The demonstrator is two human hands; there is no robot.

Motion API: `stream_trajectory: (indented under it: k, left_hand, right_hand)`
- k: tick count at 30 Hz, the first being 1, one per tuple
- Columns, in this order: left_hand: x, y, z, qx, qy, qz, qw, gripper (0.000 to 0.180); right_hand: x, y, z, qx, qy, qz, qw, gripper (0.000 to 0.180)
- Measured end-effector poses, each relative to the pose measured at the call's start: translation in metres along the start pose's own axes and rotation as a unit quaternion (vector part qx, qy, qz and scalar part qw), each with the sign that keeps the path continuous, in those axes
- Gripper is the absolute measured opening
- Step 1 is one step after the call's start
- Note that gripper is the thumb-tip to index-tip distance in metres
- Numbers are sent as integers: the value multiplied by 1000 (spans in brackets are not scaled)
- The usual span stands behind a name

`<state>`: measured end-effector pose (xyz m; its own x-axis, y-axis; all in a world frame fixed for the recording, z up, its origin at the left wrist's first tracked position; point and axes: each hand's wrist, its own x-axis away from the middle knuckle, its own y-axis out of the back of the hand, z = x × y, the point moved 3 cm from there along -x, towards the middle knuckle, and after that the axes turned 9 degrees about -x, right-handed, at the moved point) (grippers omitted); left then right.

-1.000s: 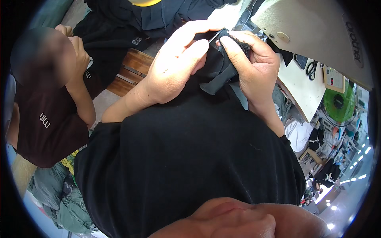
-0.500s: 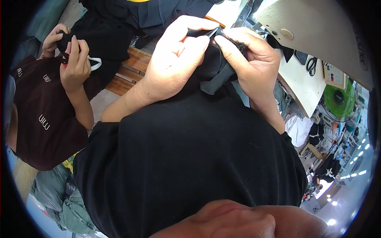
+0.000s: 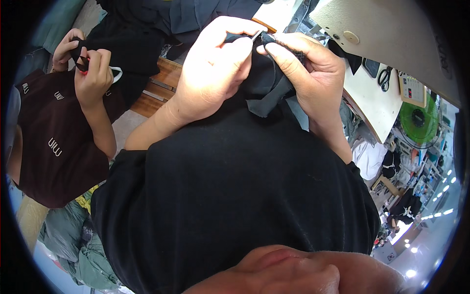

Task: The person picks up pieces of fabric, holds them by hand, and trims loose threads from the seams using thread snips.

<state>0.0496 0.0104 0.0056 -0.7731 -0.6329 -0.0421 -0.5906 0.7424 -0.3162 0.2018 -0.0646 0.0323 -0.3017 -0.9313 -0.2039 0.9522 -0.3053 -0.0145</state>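
Black fabric piece (image 3: 267, 88): pinched between left hand (image 3: 215, 68) and right hand (image 3: 308, 73), top edge running crosswise, remainder hanging below.

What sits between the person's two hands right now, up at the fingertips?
Head view: a thin pale pointed tool spans the gap between left hand and right hand, over crumpled black fabric.

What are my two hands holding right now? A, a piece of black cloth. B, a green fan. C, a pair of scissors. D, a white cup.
A: the left hand and the right hand pinch a piece of black cloth between them, in front of the chest.
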Motion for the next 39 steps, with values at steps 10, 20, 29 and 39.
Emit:
stream_trajectory:
  k: [10,20,29,39]
  left_hand:
    - [-9,11,8,110,-41,-104,988,32]
    - [-5,-4,-20,-227,-64,12,972,15]
    - [24,16,-54,-74,-227,-22,971,18]
    - [11,63,-23,281,-97,-70,952,16]
  right_hand:
    - [6,12,-4,-178,-47,-12,983,17]
    - [12,2,12,191,131,95,968,33]
    - [14,22,28,148,51,118,981,35]
    - [38,86,36,5,-30,1,1000,17]
